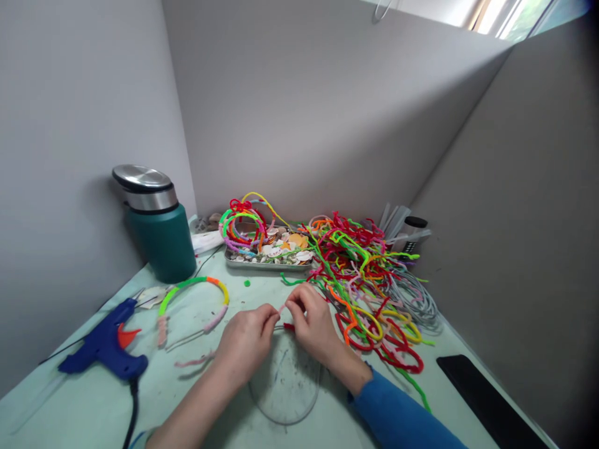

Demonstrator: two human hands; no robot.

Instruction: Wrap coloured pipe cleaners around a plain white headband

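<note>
My left hand (250, 337) and my right hand (311, 318) meet over the middle of the table, fingertips pinched on a short pink pipe cleaner (281, 308). Just under the fingers runs a thin grey wire hoop (285, 423), its lower curve resting near the tabletop. A bit of red fuzzy wrapping (289, 327) shows on the hoop beside my right fingers. Left of my hands lies another hoop wrapped in green, orange, yellow and pink (191, 282), with bare wire ends. A loose pink pipe cleaner piece (194, 361) is close to my left wrist.
A blue glue gun (105, 343) with a cord lies at left, before a green bottle (161, 240). At the back are a metal tray of flat pieces (269, 267), several wrapped hoops (243, 231) and tangled pipe cleaners (350, 249). A black phone-like slab (486, 399) sits right.
</note>
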